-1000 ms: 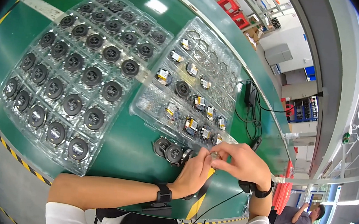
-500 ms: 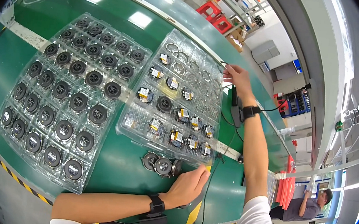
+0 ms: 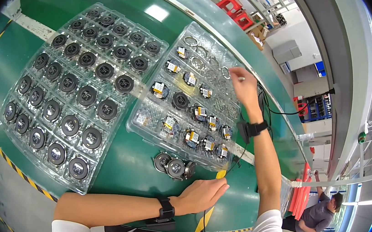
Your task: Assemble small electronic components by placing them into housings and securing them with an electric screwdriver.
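Observation:
Above the far right side of the right-hand clear plastic tray (image 3: 177, 154), my right hand (image 3: 246, 93) has its fingers closed. A small whitish bit shows between them, too small to name. Its fingertips are beside a thin metal ring (image 3: 226, 72) in the tray. My left hand (image 3: 202, 195) hovers at or rests on the green bench near the tray's front edge. The left fingers are curled together, and anything inside them is hidden. Just left of it lie a few loose round black speaker-like units (image 3: 175, 168). Tray pockets hold labelled round units (image 3: 192, 138) and more rings.
A second clear tray (image 3: 102, 145) on the left holds rows of black round units (image 3: 87, 96). Black cables (image 3: 267, 104) run along the bench's right side. Red stools (image 3: 230, 5) stand beyond the bench. Another person (image 3: 319, 213) stands at the far right.
My right hand has moved left and nearer, from past the tray's edge to over its pockets. My left hand stays near the tray's front edge. The view has shifted slightly.

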{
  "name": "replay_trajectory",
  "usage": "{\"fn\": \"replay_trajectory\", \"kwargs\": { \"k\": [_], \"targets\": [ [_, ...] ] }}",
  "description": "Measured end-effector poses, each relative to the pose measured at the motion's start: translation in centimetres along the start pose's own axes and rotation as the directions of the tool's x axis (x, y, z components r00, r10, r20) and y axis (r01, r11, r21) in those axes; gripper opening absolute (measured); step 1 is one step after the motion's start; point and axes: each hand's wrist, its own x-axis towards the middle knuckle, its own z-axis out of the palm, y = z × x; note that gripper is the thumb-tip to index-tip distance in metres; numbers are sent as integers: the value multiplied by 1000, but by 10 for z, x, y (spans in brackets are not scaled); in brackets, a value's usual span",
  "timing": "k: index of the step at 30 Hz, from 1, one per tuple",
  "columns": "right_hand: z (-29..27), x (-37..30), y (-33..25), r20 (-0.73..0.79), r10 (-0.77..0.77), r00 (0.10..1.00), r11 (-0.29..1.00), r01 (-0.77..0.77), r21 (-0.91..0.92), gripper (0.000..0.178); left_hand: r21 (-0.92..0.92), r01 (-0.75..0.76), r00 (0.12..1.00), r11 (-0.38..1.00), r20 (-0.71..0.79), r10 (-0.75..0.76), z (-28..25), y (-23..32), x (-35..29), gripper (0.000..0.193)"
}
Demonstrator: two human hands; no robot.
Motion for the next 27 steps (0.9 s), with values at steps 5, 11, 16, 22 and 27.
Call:
{"fn": "replay_trajectory", "kwargs": {
  "k": [5, 11, 16, 22, 27],
  "targets": [
    [29, -43, -142, 228, -645, 730, 760, 577, 300, 39, 86, -19, 994, 996, 106, 10, -1, -2, -6, 24],
    [15, -84, -169, 224, -658, 719, 745, 664, 60, 43, 68, -71, 987, 995, 152, 60, -1, -3, -3, 23],
    [-46, -141, -139, 372, -534, 759, 844, 450, 293, 31, 131, -101, 984, 986, 161, 80, -3, -5, -6, 22],
    [-71, -274, -74, 153, -59, 986, 957, 12, 289, 21, 102, -121, 993, 987, 7, 121, -4, 0, 2, 18],
    [-69, -361, -44, 25, 90, 996, 975, -93, 201, 18, 207, -61, 993, 976, 112, 38, -1, 11, 4, 13]
  ]
}}
